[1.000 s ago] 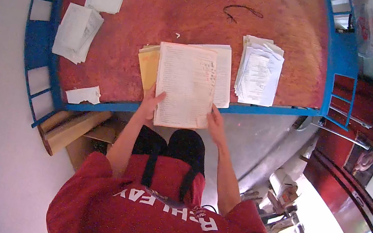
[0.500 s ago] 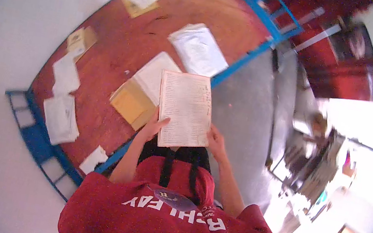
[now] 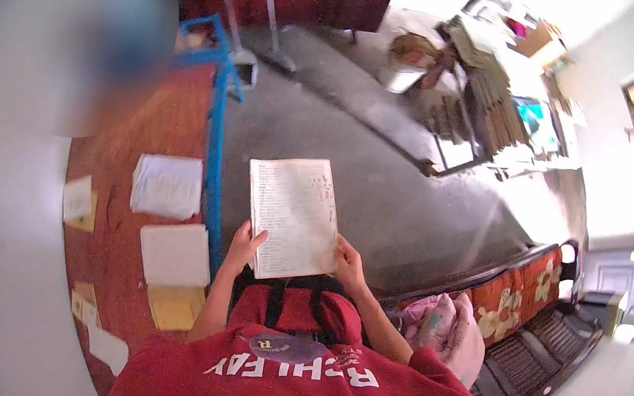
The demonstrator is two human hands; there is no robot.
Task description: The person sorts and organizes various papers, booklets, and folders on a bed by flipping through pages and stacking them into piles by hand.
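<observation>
A stack of printed sheets with red handwriting down its right side is held in front of my lap. My left hand grips its lower left edge, thumb on top. At the lower right edge, my right hand pinches the sheets; its fingers underneath are hidden. To my left, on the red-brown board bed with a blue frame, lie an open folder of white paper, a yellow envelope and a stack of white papers.
A broom and dustpan stand beyond the bed. At the right is a dark wooden bench with a floral cushion and a pink bundle. A bucket and piled cardboard stand farther back.
My view has swung to the right, bringing the bench and door into sight. The sheets have turned with me, away from the bed and over the floor, still in both hands.
</observation>
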